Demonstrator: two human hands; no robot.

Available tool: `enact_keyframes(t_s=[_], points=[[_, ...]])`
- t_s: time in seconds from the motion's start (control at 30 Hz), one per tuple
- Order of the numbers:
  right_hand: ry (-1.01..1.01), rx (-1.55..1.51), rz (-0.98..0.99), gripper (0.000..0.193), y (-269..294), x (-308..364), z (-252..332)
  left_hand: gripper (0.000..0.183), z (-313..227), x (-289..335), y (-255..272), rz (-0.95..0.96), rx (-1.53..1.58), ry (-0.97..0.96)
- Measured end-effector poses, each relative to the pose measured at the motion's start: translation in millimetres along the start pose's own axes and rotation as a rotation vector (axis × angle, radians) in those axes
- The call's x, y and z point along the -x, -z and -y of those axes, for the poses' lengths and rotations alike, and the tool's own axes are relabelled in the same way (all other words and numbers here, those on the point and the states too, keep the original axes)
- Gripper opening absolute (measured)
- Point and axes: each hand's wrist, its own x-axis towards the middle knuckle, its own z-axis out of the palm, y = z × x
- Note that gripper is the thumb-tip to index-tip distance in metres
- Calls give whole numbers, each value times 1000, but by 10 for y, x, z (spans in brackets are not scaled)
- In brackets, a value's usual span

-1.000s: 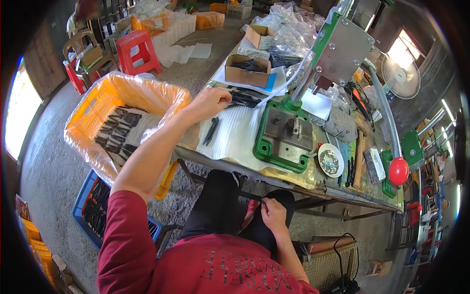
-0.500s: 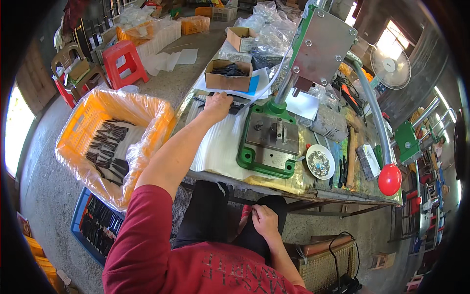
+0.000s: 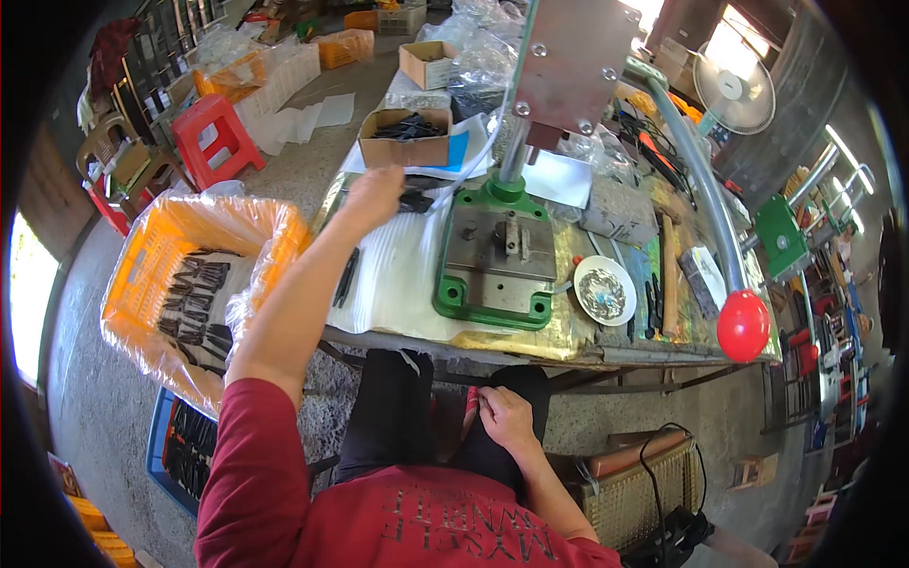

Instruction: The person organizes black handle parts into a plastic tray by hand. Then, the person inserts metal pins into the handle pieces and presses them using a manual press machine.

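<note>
My left hand (image 3: 376, 194) reaches across the table to the near side of a cardboard box (image 3: 405, 150) full of black pieces. Its fingers curl downward, and whatever is under them is hidden. Just right of it lie dark flat pieces (image 3: 417, 201) on a white foam sheet (image 3: 393, 284). More slim black pieces (image 3: 347, 277) rest beside my forearm. My right hand (image 3: 507, 417) lies on my thigh, fingers bent against a small red thing (image 3: 471, 399) that I cannot make out. A green-based hand press (image 3: 497, 251) stands in front of me.
An orange plastic-lined crate (image 3: 142, 275) with black pieces stands left, above a blue crate (image 3: 161, 445). The press lever ends in a red knob (image 3: 743, 327). A white dish (image 3: 604, 291), a hammer (image 3: 670, 275) and a wrapped block (image 3: 620, 213) occupy the table's right side.
My left hand has shifted a little toward the left, nearer the box's front, and the black pieces by my forearm have come into view. My right hand stays on my thigh.
</note>
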Motion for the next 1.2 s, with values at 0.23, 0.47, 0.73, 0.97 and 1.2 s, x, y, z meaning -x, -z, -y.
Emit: enact_keyframes(t_s=[0.23,0.47,0.73,0.97,1.2], points=[[15,-157,-88,14,130,17,22,16,-141,616,374,160,887,-114],[-152,-854,-187,26,560,-257,568,26,-876,1709,453,308,1044,-86],[-374,-1275,-264,25,611,-463,795,25,-1220,2046,94,83,770,-435],[-273,-1116,53,12,673,-358,612,20,-1064,2043,73,581,961,-367],[-185,-949,281,13,758,-407,561,15,-1047,2083,63,854,1012,-350]])
